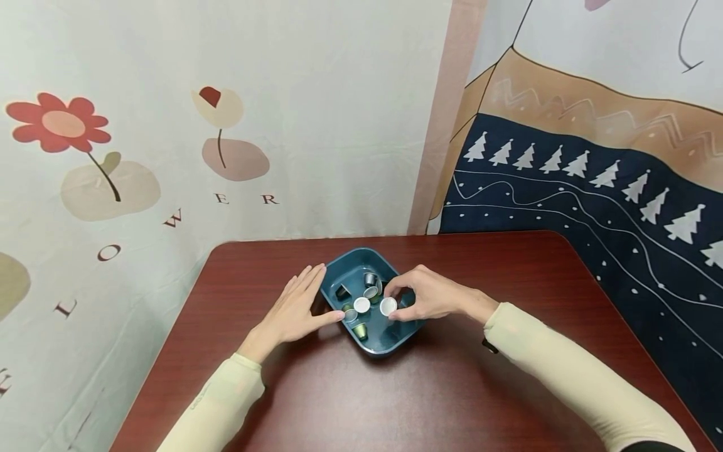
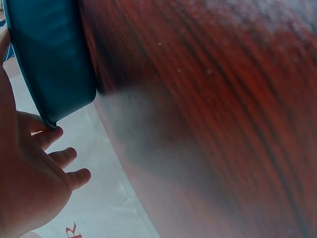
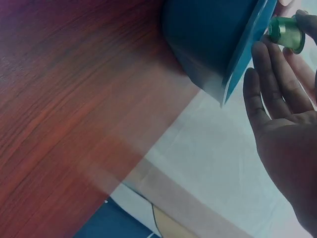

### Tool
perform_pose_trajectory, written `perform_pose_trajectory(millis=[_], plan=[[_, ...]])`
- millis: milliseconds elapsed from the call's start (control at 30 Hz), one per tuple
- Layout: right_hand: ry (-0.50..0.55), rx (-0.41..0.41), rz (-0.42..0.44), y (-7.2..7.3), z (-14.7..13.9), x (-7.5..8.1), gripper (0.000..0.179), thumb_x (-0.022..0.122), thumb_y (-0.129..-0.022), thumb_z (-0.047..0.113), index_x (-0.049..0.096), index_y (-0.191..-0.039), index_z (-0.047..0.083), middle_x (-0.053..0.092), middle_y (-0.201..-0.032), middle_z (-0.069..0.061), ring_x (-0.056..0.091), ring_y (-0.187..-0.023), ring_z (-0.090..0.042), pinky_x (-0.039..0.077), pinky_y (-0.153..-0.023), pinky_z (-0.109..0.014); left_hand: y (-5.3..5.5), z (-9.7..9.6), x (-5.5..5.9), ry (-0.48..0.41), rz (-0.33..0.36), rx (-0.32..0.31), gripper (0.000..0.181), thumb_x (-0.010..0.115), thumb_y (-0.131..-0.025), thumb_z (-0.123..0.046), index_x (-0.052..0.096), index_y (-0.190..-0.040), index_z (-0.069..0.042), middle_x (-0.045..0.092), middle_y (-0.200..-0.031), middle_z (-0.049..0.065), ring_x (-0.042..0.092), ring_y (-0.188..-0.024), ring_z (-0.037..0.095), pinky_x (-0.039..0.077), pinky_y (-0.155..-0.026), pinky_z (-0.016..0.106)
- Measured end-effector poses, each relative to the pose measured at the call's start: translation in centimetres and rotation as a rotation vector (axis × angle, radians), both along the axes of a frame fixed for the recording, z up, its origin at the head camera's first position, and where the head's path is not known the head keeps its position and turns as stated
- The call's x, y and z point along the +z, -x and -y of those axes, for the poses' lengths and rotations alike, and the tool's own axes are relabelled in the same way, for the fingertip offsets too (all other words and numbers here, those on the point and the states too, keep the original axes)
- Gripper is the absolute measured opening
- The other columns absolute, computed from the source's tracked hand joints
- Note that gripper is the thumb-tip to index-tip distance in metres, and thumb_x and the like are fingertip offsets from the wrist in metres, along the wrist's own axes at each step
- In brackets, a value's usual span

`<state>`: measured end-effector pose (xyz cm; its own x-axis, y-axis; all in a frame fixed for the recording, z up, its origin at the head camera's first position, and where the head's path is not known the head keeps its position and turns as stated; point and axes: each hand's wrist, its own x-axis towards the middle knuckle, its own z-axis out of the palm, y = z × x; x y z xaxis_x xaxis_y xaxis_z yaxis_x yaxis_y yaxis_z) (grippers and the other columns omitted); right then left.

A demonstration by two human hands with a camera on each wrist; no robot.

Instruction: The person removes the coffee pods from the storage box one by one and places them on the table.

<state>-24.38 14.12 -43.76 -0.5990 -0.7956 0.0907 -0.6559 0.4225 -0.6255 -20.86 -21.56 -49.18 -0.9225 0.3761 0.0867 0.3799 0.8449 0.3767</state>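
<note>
A blue rectangular tray (image 1: 390, 344) on the table holds several small coffee capsules, among them a green one (image 1: 360, 331), a white-topped one (image 1: 361, 305) and a dark one (image 1: 342, 292). My left hand (image 1: 294, 312) rests along the tray's left rim, fingers extended and thumb at the near edge. Over the tray's right side, my right hand (image 1: 426, 294) pinches a coffee capsule between thumb and fingers, its white lid facing up in the head view. In the right wrist view that capsule (image 3: 288, 34) has a green body and sits above the tray rim.
The reddish-brown wooden table (image 1: 480, 389) extends around the tray. Behind it hangs a pale curtain (image 1: 339, 125) with flower prints, and to the right a dark blue cloth (image 1: 508, 182) with white trees.
</note>
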Motion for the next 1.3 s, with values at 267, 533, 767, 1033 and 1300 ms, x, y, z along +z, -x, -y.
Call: perform_pose_trajectory(millis=[267, 533, 767, 1033, 1300], plan=[[0.065, -0.082, -0.001, 0.0, -1.9, 0.4, 0.030, 0.093, -0.093, 0.025, 0.083, -0.121, 0.021, 0.084, -0.109, 0.010, 0.078, -0.096, -0.026, 0.063, -0.077, -0.031, 0.0, 0.1, 0.0, -0.003, 0.005, 0.000, 0.117, 0.070, -0.099, -0.078, 0.026, -0.180, -0.007, 0.027, -0.189, 0.014, 0.023, -0.176, 0.046, 0.022, -0.141, 0.071], [0.153, -0.166, -0.049, 0.1, -3.8, 0.2, 0.029, 0.094, -0.090, 0.020, 0.083, -0.116, 0.025, 0.083, -0.104, 0.012, 0.080, -0.100, -0.025, 0.065, -0.093, -0.036, 0.1, 0.3, 0.0, 0.000, 0.004, 0.004, 0.117, 0.069, -0.099, -0.078, 0.025, -0.181, -0.007, 0.026, -0.189, 0.014, 0.023, -0.176, 0.047, 0.022, -0.141, 0.072], [0.179, -0.245, -0.045, 0.2, -5.9, -0.5, 0.028, 0.094, -0.091, 0.020, 0.083, -0.116, 0.027, 0.084, -0.106, 0.012, 0.077, -0.100, -0.022, 0.064, -0.091, -0.040, 0.1, 0.2, 0.0, -0.001, 0.001, 0.004, 0.117, 0.069, -0.099, -0.078, 0.026, -0.180, -0.007, 0.027, -0.189, 0.015, 0.024, -0.175, 0.048, 0.023, -0.140, 0.072], [0.195, -0.308, -0.016, 0.6, -8.0, -1.4, 0.027, 0.094, -0.093, 0.018, 0.083, -0.117, 0.025, 0.085, -0.106, 0.009, 0.077, -0.098, -0.025, 0.067, -0.088, -0.035, 0.0, 0.2, -0.1, -0.005, 0.005, 0.005, 0.116, 0.069, -0.099, -0.078, 0.026, -0.180, -0.007, 0.028, -0.189, 0.015, 0.024, -0.175, 0.049, 0.023, -0.140, 0.073], [0.200, -0.362, -0.006, 1.1, -9.6, -2.6, 0.029, 0.094, -0.092, 0.016, 0.085, -0.119, 0.022, 0.085, -0.105, 0.006, 0.076, -0.096, -0.017, 0.066, -0.087, -0.027, -0.1, 0.0, 0.0, -0.013, 0.011, -0.003, 0.117, 0.070, -0.099, -0.077, 0.024, -0.181, -0.009, 0.027, -0.189, 0.014, 0.022, -0.176, 0.046, 0.021, -0.142, 0.071]])
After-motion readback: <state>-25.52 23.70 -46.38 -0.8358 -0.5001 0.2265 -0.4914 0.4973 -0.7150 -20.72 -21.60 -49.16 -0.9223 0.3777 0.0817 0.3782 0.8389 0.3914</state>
